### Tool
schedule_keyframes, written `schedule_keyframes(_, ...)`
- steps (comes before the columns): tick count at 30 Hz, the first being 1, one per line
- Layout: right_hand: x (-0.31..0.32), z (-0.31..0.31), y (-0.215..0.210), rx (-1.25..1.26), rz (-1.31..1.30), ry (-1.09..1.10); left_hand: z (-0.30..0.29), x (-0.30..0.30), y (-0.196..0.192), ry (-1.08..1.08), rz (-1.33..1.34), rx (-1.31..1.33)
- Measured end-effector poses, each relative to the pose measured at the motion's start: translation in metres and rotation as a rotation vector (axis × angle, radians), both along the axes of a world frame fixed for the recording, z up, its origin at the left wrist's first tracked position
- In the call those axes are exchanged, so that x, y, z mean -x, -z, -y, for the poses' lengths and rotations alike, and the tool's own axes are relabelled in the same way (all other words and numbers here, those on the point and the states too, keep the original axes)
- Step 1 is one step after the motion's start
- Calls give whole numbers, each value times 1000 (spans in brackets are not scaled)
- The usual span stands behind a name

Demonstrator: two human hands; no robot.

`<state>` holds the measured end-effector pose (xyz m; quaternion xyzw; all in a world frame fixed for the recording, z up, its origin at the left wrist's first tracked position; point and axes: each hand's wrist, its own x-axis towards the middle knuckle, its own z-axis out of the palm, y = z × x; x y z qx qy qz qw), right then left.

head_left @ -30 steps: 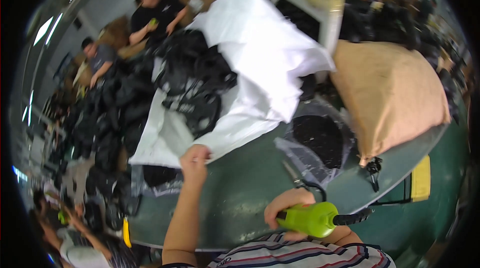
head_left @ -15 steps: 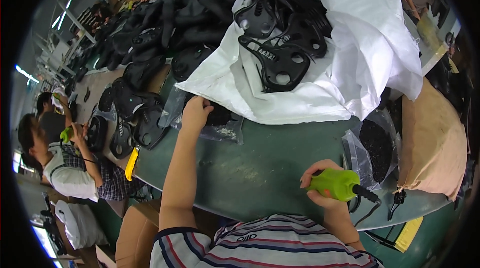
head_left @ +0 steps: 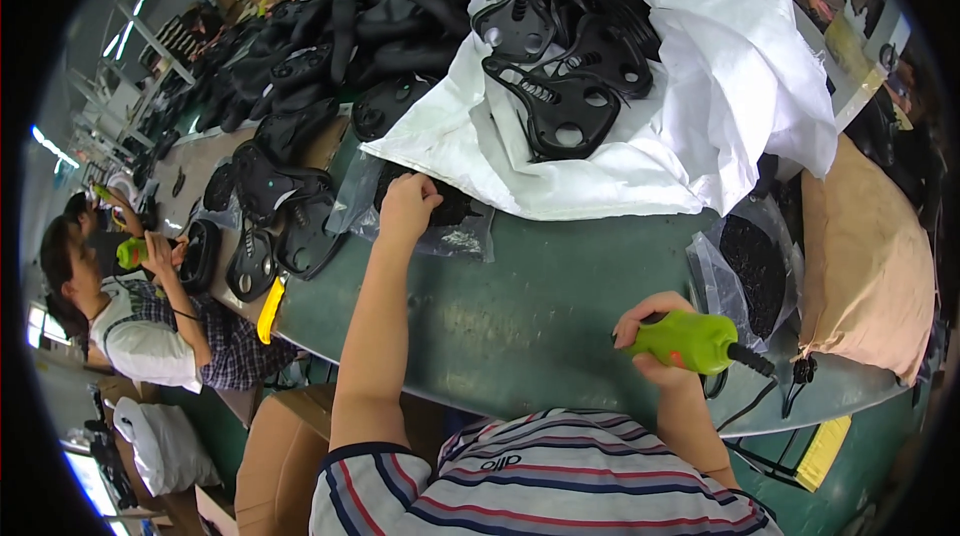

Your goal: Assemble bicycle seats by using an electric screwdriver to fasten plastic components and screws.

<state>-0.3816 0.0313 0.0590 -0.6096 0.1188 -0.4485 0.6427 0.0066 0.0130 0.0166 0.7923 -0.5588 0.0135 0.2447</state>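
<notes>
Lime-green, smoothly rounded tool (head_left: 690,342) grasped by the right hand (head_left: 663,372); left hand (head_left: 407,206) curled at a clear bag (head_left: 458,240), hold unclear.

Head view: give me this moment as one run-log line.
Left hand: over clear bag, contact unclear | Right hand: gripping corded green tool | White sack: on green table, black parts on it

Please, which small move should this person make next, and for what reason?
Probably the left hand should reach into the clear bag beside it for some of the black contents. It is right at this bag, while the right hand is occupied with the green tool. Whether the left hand already holds something is not clear.
</notes>
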Motion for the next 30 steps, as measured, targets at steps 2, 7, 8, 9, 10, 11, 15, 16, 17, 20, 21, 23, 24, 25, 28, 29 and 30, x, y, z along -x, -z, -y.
schedule_keyframes(2,0,-1,3,-25,42,4,4,-1,0,5,-146,103)
schedule_keyframes(7,2,-5,4,-64,102,48,-9,9,-5,-108,-387,354)
schedule_keyframes(8,3,-5,5,-77,111,85,-15,19,-10,-110,-388,352)
schedule_keyframes(9,4,-4,2,-88,114,117,-24,32,-14,-34,-782,400)
schedule_keyframes(10,6,-2,-4,-92,113,121,-32,49,-20,52,-1177,435)
schedule_keyframes(11,8,0,-13,-76,142,204,-42,73,-27,141,-1392,415)
schedule_keyframes(15,7,6,-67,-45,445,191,-81,156,-31,410,-1797,304)
schedule_keyframes(16,4,8,-81,-35,545,112,-89,169,-33,479,-1795,281)
schedule_keyframes(17,4,10,-92,-30,605,31,-96,182,-36,556,-1796,256)
schedule_keyframes(20,-2,12,-114,26,690,-120,-103,202,-47,570,-1679,262)
schedule_keyframes(21,-1,15,-113,30,673,-137,-103,206,-46,575,-1692,248)
schedule_keyframes(23,2,18,-107,46,649,-141,-102,210,-46,535,-1650,269)
schedule_keyframes(24,2,18,-103,60,629,-159,-102,211,-44,539,-1655,261)
schedule_keyframes(25,4,18,-100,66,606,-138,-102,212,-43,551,-1625,263)
schedule_keyframes(28,3,16,-92,64,572,-83,-101,215,-41,535,-1577,261)
schedule_keyframes(29,0,14,-92,60,571,-86,-101,216,-41,507,-1556,257)
schedule_keyframes(30,-4,12,-92,43,574,-38,-101,216,-40,501,-1556,259)
